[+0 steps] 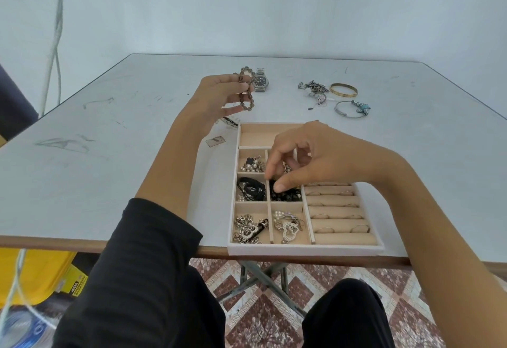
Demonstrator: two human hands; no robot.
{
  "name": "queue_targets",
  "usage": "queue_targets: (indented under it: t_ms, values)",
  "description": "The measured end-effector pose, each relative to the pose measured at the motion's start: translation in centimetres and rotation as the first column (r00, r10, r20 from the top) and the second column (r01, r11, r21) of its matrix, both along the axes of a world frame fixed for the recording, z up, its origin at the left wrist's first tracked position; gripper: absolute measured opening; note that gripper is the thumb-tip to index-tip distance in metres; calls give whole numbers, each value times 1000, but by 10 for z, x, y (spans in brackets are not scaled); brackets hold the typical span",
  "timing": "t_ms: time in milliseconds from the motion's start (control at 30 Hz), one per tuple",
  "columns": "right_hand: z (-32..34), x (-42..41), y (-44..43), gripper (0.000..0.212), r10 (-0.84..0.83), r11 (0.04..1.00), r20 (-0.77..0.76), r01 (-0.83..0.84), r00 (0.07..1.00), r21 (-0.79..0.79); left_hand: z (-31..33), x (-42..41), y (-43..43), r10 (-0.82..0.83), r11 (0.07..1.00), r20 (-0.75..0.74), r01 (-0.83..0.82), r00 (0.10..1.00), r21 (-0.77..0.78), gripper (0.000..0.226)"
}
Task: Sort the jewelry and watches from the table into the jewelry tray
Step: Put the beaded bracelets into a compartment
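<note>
Head view: a seated person looked down on a pale table (109, 155), with the jewelry tray (301, 250) at its near edge.
Left hand (219, 95): raised beyond the tray's far left corner, fingers and thumb curled round a brown beaded bracelet (247, 92), whose loop hung clear of the table.
Right hand (310, 153): over the tray's middle cells, fingers bent, thumb and forefinger tips drawn close at the black beads (288, 197); whether they pinched a strand could not be told.
Tray contents: left cells held chains, pearls, heart pendants and black cords; the ring rolls (340, 214) on the right held a few rings.
Watch (260, 82): lay on the table just beyond the held bracelet.
Far right of table: a chain tangle (314, 90), a gold bangle (343, 90) and a silver bangle (351, 109) with blue charms lay near one another, apart from the tray.
</note>
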State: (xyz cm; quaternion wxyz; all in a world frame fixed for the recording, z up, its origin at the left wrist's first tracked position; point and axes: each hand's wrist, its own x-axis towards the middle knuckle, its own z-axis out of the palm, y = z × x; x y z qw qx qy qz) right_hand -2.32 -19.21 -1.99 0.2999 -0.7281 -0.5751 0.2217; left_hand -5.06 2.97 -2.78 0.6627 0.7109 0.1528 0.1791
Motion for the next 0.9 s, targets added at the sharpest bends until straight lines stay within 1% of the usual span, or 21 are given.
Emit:
queue_targets:
  t_ms: [67, 133, 233, 300, 367, 433, 567, 633, 700, 733, 800, 867, 900]
  values:
    - [-3, -2, -4, 13, -75, 993, 17, 73, 997, 87, 1, 0, 1, -11, 999, 13, 11, 1000, -42, 23]
    - [-5, -3, -13, 11, -179, 967, 10, 174, 984, 186, 2, 0, 1, -23, 997, 23, 24, 999, -75, 24]
    - [-14, -2, -35, 10, -346, 893, 0, 329, 938, 307, 3, -1, 0, -39, 991, 42, 44, 998, -126, 23]
    - [-24, 0, -51, 12, -456, 837, 31, 416, 889, 355, 4, -1, -1, -49, 985, 62, 59, 997, -160, 22]
    - [-36, 0, -67, 16, -551, 791, 67, 495, 832, 359, 6, -1, -2, -61, 981, 81, 75, 995, -178, 23]
    - [-44, -3, -79, 23, -604, 767, 80, 551, 793, 328, 8, -2, -4, -82, 976, 105, 101, 991, -191, 23]
    - [-52, -12, -91, 41, -619, 780, 98, 596, 779, 191, 10, -4, -9, -108, 975, 125, 130, 986, -178, 19]
    - [-54, -13, -91, 47, -643, 765, 157, 637, 749, 98, 11, -7, -11, -113, 980, 126, 132, 986, -147, 16]
    - [-55, -13, -88, 47, -633, 762, 258, 646, 730, 42, 12, -11, -15, -119, 988, 115, 129, 986, -85, 20]
    - [-55, -12, -87, 46, -617, 769, 299, 638, 728, 32, 12, -14, -17, -122, 992, 108, 126, 987, -31, 23]
    - [-55, -12, -85, 45, -601, 777, 329, 630, 729, 23, 15, -23, -24, -119, 986, 104, 106, 987, 127, 25]
    - [-55, -12, -86, 45, -599, 777, 330, 629, 730, 18, 20, -34, -32, -116, 952, 112, 78, 987, 296, 23]
    - [-55, -12, -86, 45, -598, 778, 332, 629, 730, 18, 23, -41, -37, -119, 934, 123, 69, 985, 351, 22]
